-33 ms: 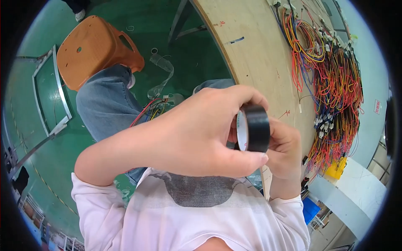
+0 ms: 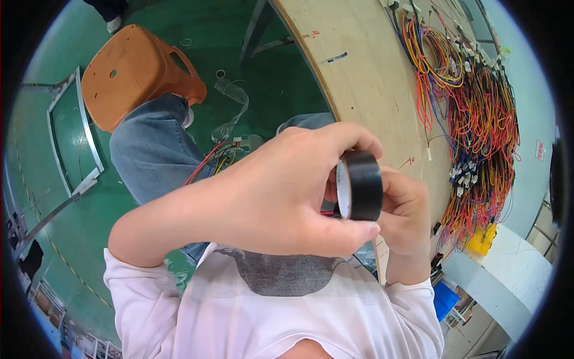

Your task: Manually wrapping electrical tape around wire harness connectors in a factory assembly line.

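Head view, only one: left hand [image 2: 281, 200] is part-curled, gripping the black tape roll [image 2: 366, 186] edge-on between thumb below and fingers above. Right hand [image 2: 405, 206] sits just beyond the roll to its right, fingers bent; can't tell if it's pinching anything (roll blocks the view).

Loose wires [image 2: 209, 163] show past the left forearm, and a bit of colored wire peeks out between left hand and roll. Whether the right hand has the far end is hidden. Surface [image 2: 382, 102] lies beyond and right of the hands, with a big heap of cables [image 2: 484, 119] on its far side.

To do it well, I'd say: keep the roll square to the wires, tension light and even, wires straight and snug together, right fingers close to where tape meets wire, if it does.
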The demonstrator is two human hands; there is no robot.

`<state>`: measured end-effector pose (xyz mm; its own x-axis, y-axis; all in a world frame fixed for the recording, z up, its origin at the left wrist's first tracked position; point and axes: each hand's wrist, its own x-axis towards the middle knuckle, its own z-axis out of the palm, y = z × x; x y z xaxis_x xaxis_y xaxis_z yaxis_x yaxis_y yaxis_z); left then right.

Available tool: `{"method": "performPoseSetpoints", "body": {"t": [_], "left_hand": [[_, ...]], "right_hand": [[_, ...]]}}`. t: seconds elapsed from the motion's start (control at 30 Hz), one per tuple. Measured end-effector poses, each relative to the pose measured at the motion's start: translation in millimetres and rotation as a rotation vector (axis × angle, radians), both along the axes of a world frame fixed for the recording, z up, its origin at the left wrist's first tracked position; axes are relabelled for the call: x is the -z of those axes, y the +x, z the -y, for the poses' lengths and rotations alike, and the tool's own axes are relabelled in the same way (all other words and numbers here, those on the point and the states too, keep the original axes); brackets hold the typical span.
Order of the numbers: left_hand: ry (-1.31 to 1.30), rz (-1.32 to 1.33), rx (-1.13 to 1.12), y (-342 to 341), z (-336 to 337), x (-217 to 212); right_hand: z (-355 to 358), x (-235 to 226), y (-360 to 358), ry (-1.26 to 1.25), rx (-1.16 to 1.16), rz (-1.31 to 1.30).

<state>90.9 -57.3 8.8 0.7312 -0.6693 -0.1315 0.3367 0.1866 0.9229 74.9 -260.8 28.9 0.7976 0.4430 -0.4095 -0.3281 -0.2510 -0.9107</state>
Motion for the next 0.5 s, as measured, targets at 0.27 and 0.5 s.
{"method": "performPoseSetpoints", "body": {"t": [0.27,0.5], "left_hand": [[0.287,1.026,-0.383,-31,8,15],[0.400,1.249,-0.625,-53,6,32]], "right_hand": [[-9,5,9,0.192,0.181,-0.216],[-18,11,20,0.183,0.126,-0.364]]}}
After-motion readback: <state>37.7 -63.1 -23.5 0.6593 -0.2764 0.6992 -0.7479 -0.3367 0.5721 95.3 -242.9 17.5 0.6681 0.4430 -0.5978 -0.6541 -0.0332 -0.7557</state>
